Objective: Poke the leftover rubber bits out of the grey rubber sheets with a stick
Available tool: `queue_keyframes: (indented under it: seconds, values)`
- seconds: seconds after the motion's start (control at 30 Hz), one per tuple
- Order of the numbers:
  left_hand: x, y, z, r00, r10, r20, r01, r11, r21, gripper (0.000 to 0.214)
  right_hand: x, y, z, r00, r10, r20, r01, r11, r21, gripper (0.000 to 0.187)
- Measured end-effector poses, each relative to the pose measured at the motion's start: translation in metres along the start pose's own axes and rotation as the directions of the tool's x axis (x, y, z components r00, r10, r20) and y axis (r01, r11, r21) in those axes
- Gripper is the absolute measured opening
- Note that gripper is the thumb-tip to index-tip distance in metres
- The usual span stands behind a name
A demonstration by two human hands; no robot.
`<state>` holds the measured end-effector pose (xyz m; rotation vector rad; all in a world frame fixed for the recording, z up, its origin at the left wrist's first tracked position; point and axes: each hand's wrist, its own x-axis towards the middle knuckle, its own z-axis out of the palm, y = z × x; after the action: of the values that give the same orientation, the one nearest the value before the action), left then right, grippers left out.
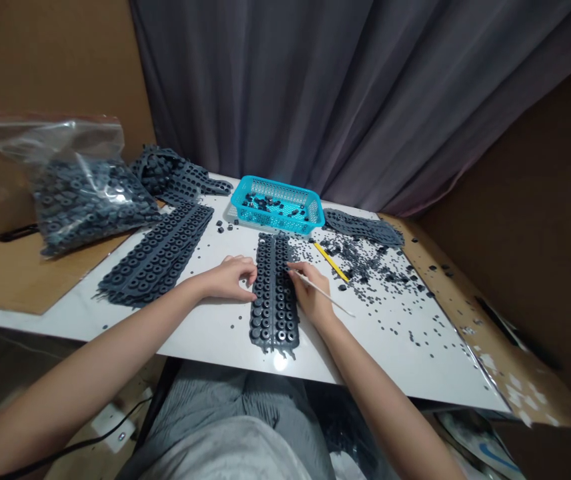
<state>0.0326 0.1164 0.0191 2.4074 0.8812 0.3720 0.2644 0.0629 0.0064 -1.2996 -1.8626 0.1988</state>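
Observation:
A dark grey rubber sheet [273, 300] with rows of round, ring-shaped pieces lies lengthwise before me on the white table. My left hand [233, 279] rests at its left edge, thumb and fingers apart, with the fingertips touching the sheet's side. My right hand [310, 287] is closed around a thin white stick [333, 301], held like a pen. The stick's near end points down to the right, and its working tip is by the sheet's right row, too small to make out. Several rings near the sheet's lower left look filled, the others show holes.
A blue plastic basket [280, 217] with small dark pieces stands behind the sheet. At left are stacked rubber sheets [158, 257] and a zip bag [90, 200] full of dark rings. Small dark discs and a yellow stick [331, 261] lie at right, near another sheet [363, 228].

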Motion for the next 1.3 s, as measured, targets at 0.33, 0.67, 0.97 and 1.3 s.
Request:
queue_keyframes:
  seconds: [0.33, 0.67, 0.97, 1.3]
  values:
    - [-0.002, 0.002, -0.002, 0.998, 0.05, 0.029, -0.05, 0.998, -0.029, 0.024, -0.003, -0.022, -0.012, 0.902, -0.187, 0.389, 0.04, 0.933, 0.356, 0.01]
    - [-0.002, 0.0, -0.001, 0.997, 0.064, 0.052, -0.062, 0.998, -0.029, 0.027, -0.006, -0.026, -0.01, 0.854, -0.271, 0.444, 0.122, 0.935, 0.334, 0.007]
    - [-0.003, 0.003, -0.002, 0.998, 0.032, 0.054, -0.03, 0.999, -0.031, 0.029, -0.007, -0.026, -0.007, 0.836, -0.36, 0.415, 0.294, 0.931, 0.216, 0.012]
    - [-0.004, 0.006, -0.002, 0.998, 0.006, 0.056, -0.005, 1.0, -0.019, 0.027, -0.01, -0.025, 0.001, 0.82, -0.423, 0.385, 0.434, 0.899, 0.063, 0.019]
